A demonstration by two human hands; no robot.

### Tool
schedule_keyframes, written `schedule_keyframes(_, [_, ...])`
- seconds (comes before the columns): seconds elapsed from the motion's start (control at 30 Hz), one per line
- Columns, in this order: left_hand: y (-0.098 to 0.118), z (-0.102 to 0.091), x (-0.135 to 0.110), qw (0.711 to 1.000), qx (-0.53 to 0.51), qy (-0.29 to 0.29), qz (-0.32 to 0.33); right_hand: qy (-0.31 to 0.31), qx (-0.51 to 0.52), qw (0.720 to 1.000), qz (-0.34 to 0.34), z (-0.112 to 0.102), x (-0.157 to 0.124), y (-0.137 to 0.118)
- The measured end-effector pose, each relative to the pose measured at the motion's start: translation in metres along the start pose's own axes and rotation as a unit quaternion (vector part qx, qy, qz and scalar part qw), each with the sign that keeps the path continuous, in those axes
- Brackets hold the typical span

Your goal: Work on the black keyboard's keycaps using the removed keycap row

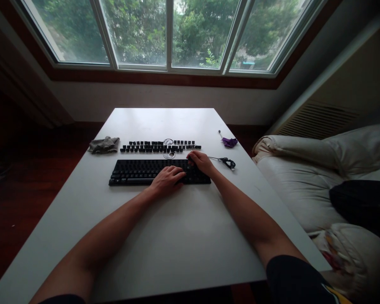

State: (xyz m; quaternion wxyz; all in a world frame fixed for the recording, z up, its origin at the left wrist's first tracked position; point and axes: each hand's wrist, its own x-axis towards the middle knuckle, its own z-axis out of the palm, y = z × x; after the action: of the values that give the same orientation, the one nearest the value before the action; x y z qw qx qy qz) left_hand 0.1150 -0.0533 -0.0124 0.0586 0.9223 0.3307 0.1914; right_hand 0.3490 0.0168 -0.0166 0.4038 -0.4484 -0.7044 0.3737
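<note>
A black keyboard (136,172) lies across the middle of a white table (183,236). My left hand (167,179) rests on the keyboard's right half, fingers curled and pressed down on the keys. My right hand (201,162) sits at the keyboard's far right corner, fingers bent and closed on something small I cannot make out. Behind the keyboard, rows of loose black keycaps (160,146) are laid out, with a wire keycap puller (169,142) among them.
A crumpled grey cloth (104,145) lies at the left of the keycaps. A purple brush-like tool (229,141) and a coiled black cable (226,161) lie at the right. White bedding (307,177) borders the table's right side. Windows (167,33) stand behind.
</note>
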Motion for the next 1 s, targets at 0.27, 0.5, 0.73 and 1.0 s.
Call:
schedule_keyframes(0.27, [0.001, 0.0, 0.0, 1.0, 0.006, 0.003, 0.001, -0.021, -0.09, 0.989, -0.113, 0.002, -0.015, -0.017])
schedule_keyframes(0.5, [-0.001, 0.001, 0.0, 1.0, 0.004, 0.007, 0.002, 0.065, -0.132, 0.982, -0.12, 0.01, -0.022, -0.011])
schedule_keyframes(0.73, [-0.002, 0.003, 0.0, 1.0, -0.014, 0.015, -0.009, 0.154, 0.089, 0.981, -0.074, 0.006, -0.014, -0.01])
schedule_keyframes(1.0, [-0.004, 0.006, 0.001, 0.986, -0.064, 0.115, -0.097, 0.128, 0.137, 0.98, -0.062, 0.019, -0.019, -0.021])
